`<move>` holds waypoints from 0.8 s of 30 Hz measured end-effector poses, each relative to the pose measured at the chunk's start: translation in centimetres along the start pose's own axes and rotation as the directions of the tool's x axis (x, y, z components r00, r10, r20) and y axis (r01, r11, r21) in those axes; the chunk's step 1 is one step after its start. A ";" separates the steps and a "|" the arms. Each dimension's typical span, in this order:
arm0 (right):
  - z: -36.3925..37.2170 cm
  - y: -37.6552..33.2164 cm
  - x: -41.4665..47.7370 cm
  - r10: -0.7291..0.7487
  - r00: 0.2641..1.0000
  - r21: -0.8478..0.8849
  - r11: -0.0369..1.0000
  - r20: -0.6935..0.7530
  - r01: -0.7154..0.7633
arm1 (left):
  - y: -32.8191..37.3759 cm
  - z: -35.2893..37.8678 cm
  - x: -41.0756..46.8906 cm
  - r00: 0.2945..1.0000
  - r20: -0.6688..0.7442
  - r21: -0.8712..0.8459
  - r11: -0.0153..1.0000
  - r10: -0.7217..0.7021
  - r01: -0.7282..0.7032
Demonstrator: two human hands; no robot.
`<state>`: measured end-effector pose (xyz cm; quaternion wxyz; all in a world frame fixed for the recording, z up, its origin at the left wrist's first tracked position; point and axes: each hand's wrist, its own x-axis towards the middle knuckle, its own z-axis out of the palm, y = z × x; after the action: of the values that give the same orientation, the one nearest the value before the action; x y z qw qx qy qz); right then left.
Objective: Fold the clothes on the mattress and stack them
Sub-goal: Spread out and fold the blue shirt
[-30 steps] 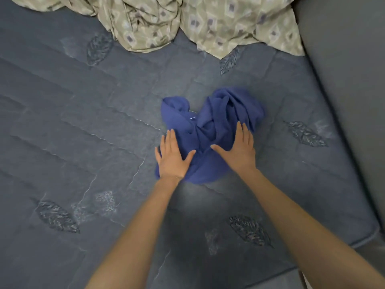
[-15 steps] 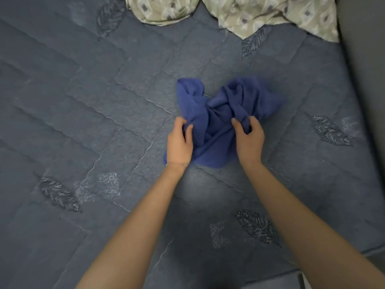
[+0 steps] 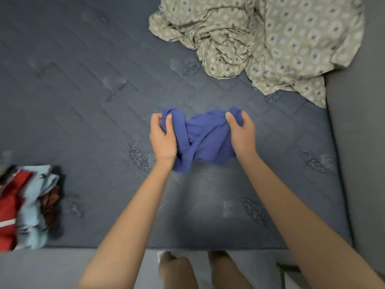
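Note:
A crumpled blue garment (image 3: 205, 140) hangs bunched between my hands over the dark grey quilted mattress (image 3: 83, 113). My left hand (image 3: 162, 136) grips its left top corner. Its right top corner is held in my right hand (image 3: 241, 132). The lower part of the cloth droops toward the mattress near my left wrist. A pile of clothes (image 3: 27, 205), red, pale blue and brown, lies at the mattress's left front edge.
A rumpled beige patterned sheet (image 3: 270, 42) covers the far right corner. A grey wall (image 3: 358, 163) runs along the right side. The mattress's front edge (image 3: 187, 246) is just below my arms, with my legs and the floor beyond it.
Both hands went from lying flat on the blue garment to gripping its upper corners and raising it. The view has pulled back, so the pile at left and the mattress edge show.

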<state>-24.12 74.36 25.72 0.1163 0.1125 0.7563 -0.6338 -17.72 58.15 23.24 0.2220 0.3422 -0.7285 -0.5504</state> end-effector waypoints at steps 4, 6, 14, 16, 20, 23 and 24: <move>3.6 -3.9 -4.9 -0.025 0.995 0.001 1.000 0.093 0.025 | 2.2 -6.7 0.9 0.999 0.008 -0.007 0.999 0.051 -0.051; 5.9 -4.7 -7.2 -0.033 0.992 0.004 0.999 0.118 0.032 | 2.7 -10.1 1.7 0.997 0.016 -0.012 0.997 0.073 -0.073; 17.9 -2.1 -13.7 0.053 0.997 0.028 0.998 0.047 -0.055 | -2.7 -24.3 6.9 0.991 0.109 0.060 0.995 0.079 -0.086; 20.5 -1.0 -14.5 0.088 0.996 0.046 0.995 -0.002 -0.088 | -4.7 -27.2 8.4 0.988 0.134 0.087 0.993 0.073 -0.085; 24.0 2.3 -16.0 0.089 0.994 0.021 0.996 -0.061 -0.088 | -8.8 -31.0 9.7 0.996 0.081 0.149 0.987 0.043 -0.054; 25.1 6.1 -17.7 0.124 0.991 -0.040 0.991 -0.052 -0.126 | -12.2 -32.5 9.6 1.000 0.029 0.206 0.979 -0.003 -0.003; 25.1 7.6 -18.1 0.136 0.989 -0.079 0.987 -0.064 -0.141 | -13.7 -32.8 9.6 0.999 0.031 0.239 0.971 -0.031 0.023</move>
<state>-3.72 50.49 20.18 0.1428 0.1784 0.7755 -0.5886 2.37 27.51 19.39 0.1595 0.3667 -0.7883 -0.4676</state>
